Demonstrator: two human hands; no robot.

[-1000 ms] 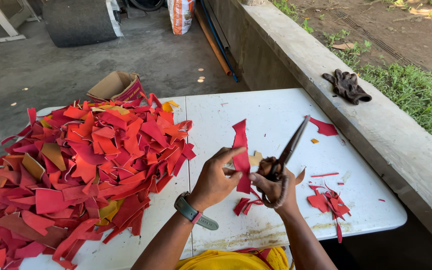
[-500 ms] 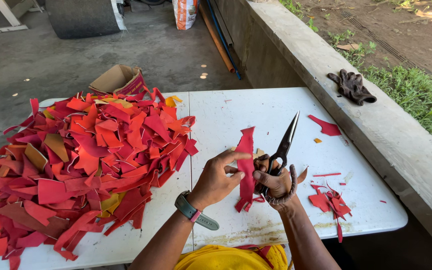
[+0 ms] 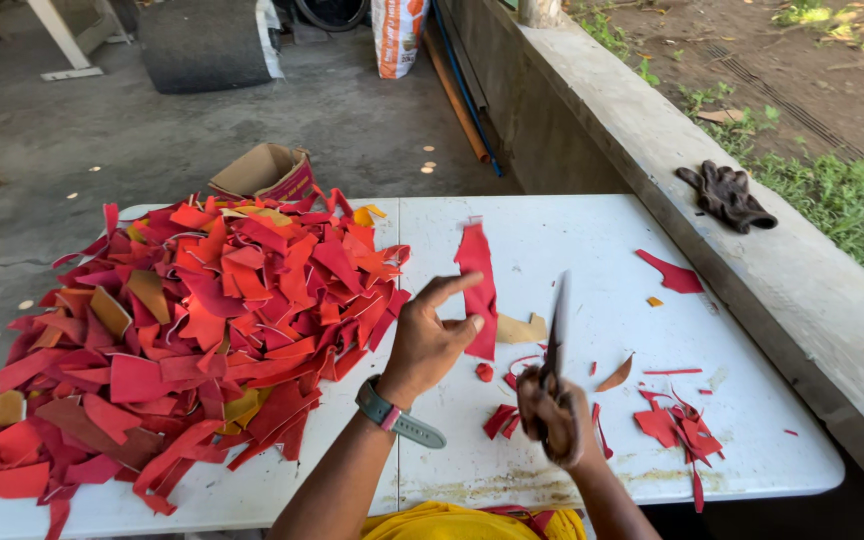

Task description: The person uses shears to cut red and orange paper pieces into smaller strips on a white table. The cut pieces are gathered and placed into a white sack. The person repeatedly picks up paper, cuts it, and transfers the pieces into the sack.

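Observation:
My left hand (image 3: 430, 340) holds a long red leather strip (image 3: 478, 285) upright above the white table (image 3: 572, 240), with a wristwatch (image 3: 397, 415) on that wrist. My right hand (image 3: 554, 420) grips dark scissors (image 3: 555, 330), blades pointing up and blurred, just right of the strip. Small red trimmings (image 3: 679, 428) lie on the table near my right hand. A big pile of red and tan leather scraps (image 3: 192, 330) covers the table's left half.
A cardboard box (image 3: 264, 172) sits behind the pile. Dark gloves (image 3: 727, 196) rest on the concrete ledge (image 3: 652, 130) at the right. A red offcut (image 3: 674, 274) lies on the table. A sack (image 3: 400, 35) and pipes stand on the concrete floor beyond.
The scissors swung from tilted right to nearly upright. My left hand lifted the red strip higher and slightly away from the blades.

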